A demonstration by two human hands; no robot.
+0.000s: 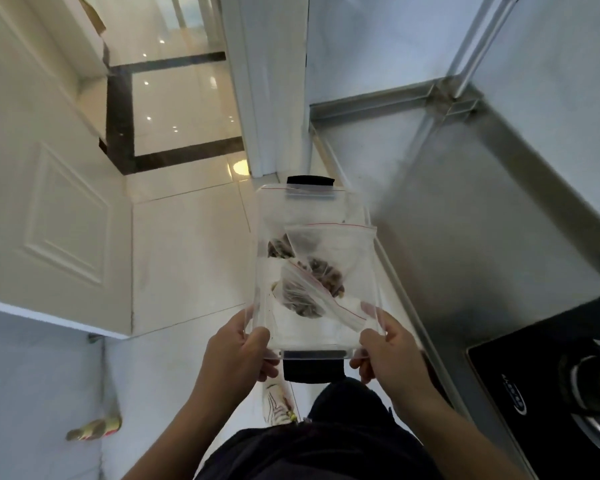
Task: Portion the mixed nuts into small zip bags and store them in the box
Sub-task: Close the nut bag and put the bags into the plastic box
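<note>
A clear plastic box (262,237) with black clips at its near and far ends is held in the air over the tiled floor, just left of the steel counter. Inside it lie three small zip bags with red seal lines, each holding dark mixed nuts (324,271). My left hand (238,355) grips the box's near left corner, thumb over the rim. My right hand (388,351) grips the near right corner the same way. No lid shows on the box.
A stainless steel counter (482,209) runs along the right, with a black gas hob (568,382) at its near end. A white door (49,202) stands open at the left. Glossy floor tiles (187,258) lie below; my shoe (278,403) shows under the box.
</note>
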